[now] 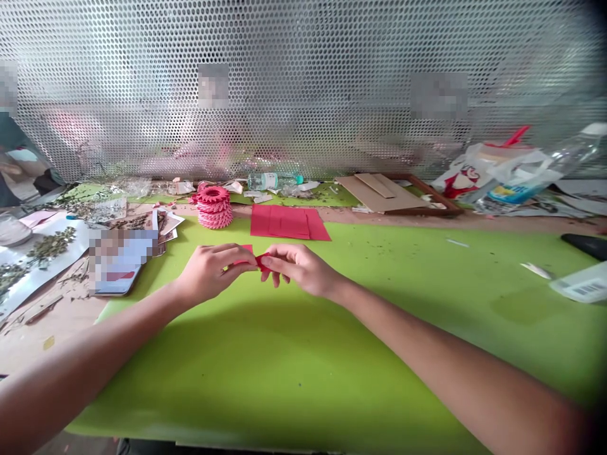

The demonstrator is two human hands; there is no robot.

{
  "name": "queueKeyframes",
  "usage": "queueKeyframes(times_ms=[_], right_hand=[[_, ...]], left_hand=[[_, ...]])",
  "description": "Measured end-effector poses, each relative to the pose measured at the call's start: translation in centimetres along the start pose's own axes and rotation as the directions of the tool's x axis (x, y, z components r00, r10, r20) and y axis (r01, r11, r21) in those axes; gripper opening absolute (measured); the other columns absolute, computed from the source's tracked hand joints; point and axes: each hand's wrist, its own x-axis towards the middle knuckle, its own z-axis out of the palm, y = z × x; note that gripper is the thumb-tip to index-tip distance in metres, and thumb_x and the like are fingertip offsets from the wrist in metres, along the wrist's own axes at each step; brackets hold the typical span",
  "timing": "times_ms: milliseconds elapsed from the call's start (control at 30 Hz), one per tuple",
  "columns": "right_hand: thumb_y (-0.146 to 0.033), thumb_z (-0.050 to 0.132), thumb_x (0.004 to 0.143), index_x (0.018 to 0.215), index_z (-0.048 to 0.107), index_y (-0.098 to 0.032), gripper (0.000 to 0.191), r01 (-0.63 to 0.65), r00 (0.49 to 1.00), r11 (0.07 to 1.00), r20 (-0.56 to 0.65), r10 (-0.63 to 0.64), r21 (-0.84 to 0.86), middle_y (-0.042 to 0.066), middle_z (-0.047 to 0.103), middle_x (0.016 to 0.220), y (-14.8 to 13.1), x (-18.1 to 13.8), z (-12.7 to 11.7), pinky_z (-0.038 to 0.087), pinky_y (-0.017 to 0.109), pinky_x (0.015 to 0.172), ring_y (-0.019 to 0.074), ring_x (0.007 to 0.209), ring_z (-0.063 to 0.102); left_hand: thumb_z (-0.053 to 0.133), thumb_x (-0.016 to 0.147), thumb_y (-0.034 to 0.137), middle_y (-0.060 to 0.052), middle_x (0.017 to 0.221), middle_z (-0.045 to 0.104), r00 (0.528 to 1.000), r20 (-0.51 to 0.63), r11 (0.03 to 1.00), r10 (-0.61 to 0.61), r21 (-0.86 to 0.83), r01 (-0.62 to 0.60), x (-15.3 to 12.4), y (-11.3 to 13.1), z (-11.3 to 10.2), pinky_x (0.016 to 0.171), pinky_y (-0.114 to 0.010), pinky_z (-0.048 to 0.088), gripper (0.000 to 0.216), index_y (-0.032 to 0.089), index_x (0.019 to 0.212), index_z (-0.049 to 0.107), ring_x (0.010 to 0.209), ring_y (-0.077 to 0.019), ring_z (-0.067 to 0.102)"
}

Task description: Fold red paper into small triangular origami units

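Observation:
My left hand (211, 273) and my right hand (298, 268) meet above a bright green cutting mat (379, 303), their fingertips pinching a small folded piece of red paper (260, 262) between them. Part of the paper is hidden by my fingers. Beyond my hands, a stack of pleated red paper rosettes (214, 207) stands at the mat's far edge. Flat red paper sheets (289, 222) lie on the mat to the right of the stack, apart from both hands.
A perforated metal screen (303, 82) stands along the far side of the bench. In front of it are a plastic bottle (274, 181), cardboard pieces (379, 193), and plastic bags (502, 174). A blurred phone (121, 262) and dried leaves on paper (50, 249) lie at left.

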Motion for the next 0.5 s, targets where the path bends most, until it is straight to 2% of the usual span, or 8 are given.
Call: queueKeyframes(times_ms=[100, 200, 333, 400, 500], right_hand=[[-0.058, 0.063, 0.084, 0.090, 0.065, -0.017, 0.042, 0.011, 1.000, 1.000, -0.015, -0.011, 0.011, 0.005, 0.070, 0.082, 0.14, 0.05, 0.22, 0.045, 0.026, 0.057, 0.0126, 0.061, 0.059], [-0.057, 0.064, 0.084, 0.088, 0.065, -0.016, 0.041, 0.044, 0.998, 0.999, -0.033, -0.044, -0.001, 0.005, 0.069, 0.080, 0.37, 0.04, 0.33, 0.048, 0.027, 0.060, 0.0134, 0.063, 0.059], [-0.054, 0.064, 0.086, 0.087, 0.065, -0.016, 0.038, 0.049, 0.998, 0.998, -0.034, -0.051, -0.039, 0.005, 0.069, 0.079, 0.51, -0.05, 0.33, 0.049, 0.028, 0.062, 0.0144, 0.065, 0.060], [-0.053, 0.063, 0.086, 0.086, 0.064, -0.016, 0.037, 0.047, 0.998, 0.997, -0.042, -0.050, -0.064, 0.005, 0.069, 0.079, 0.41, -0.15, 0.33, 0.049, 0.028, 0.062, 0.0145, 0.065, 0.060], [-0.049, 0.062, 0.088, 0.085, 0.065, -0.016, 0.033, 0.046, 0.997, 0.992, -0.058, -0.053, -0.119, 0.005, 0.069, 0.077, 0.20, -0.35, 0.39, 0.048, 0.028, 0.061, 0.0143, 0.064, 0.059]], left_hand=[[0.056, 0.096, 0.032, -0.001, 0.088, 0.077, 1.000, -0.008, 1.000, 0.020, -0.016, -0.020, -0.06, -0.09, 0.19, 0.068, -0.018, 0.046, 0.021, 0.022, 0.092, 0.074, 0.071, -0.0111, 0.068], [0.058, 0.094, 0.033, 0.000, 0.084, 0.076, 1.000, 0.016, 1.000, -0.026, -0.014, 0.027, -0.06, -0.16, 0.32, 0.066, -0.018, 0.046, 0.019, 0.022, 0.091, 0.074, 0.067, -0.0111, 0.067], [0.065, 0.089, 0.036, -0.001, 0.092, 0.076, 0.977, 0.075, 0.975, -0.201, -0.084, 0.207, 0.19, 0.09, 0.22, 0.064, -0.020, 0.047, 0.018, 0.022, 0.095, 0.074, 0.063, -0.0109, 0.064], [0.066, 0.087, 0.038, -0.001, 0.097, 0.076, 0.943, 0.134, 0.934, -0.304, -0.153, 0.322, 0.36, 0.28, 0.14, 0.061, -0.020, 0.047, 0.021, 0.022, 0.099, 0.074, 0.059, -0.0101, 0.062], [0.067, 0.085, 0.040, -0.002, 0.089, 0.076, 0.882, 0.237, 0.848, -0.409, -0.258, 0.462, 0.52, 0.45, 0.12, 0.056, -0.021, 0.047, 0.023, 0.021, 0.092, 0.077, 0.055, -0.0103, 0.060]])
